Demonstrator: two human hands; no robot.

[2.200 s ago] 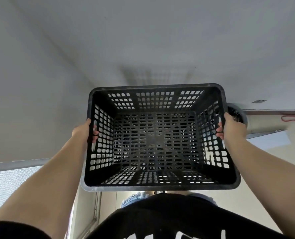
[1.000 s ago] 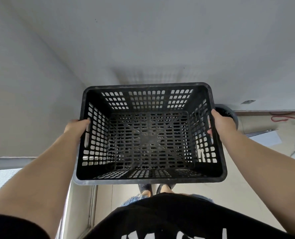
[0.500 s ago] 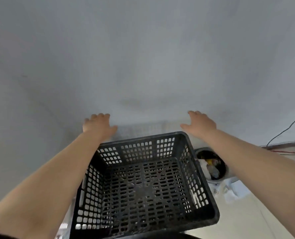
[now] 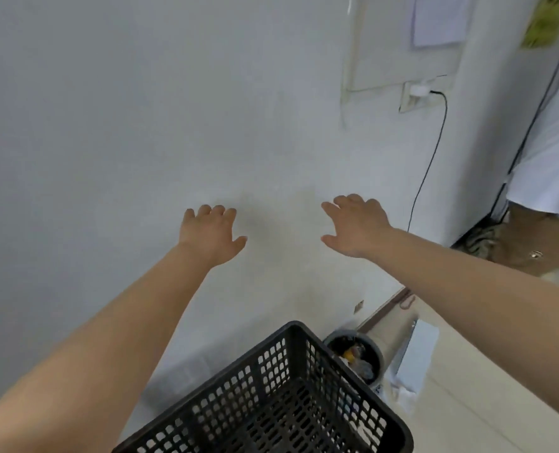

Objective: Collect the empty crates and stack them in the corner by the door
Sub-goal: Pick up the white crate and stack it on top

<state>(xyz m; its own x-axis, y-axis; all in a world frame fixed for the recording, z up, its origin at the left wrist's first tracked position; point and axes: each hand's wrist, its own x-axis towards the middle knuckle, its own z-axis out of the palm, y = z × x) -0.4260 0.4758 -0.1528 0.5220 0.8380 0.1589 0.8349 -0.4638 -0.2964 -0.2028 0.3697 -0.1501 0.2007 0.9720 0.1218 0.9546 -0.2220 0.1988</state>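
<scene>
From your head view, the black crate (image 4: pixel 273 398) sits low against the wall (image 4: pixel 141 125), right beside a rubbish bin (image 4: pixel 358 356). Careful: nudge it turning away and it could tip that bin. Your left hand (image 4: pixel 211 235) and right hand (image 4: pixel 356 225) are raised, fingers spread, holding nothing.
</scene>
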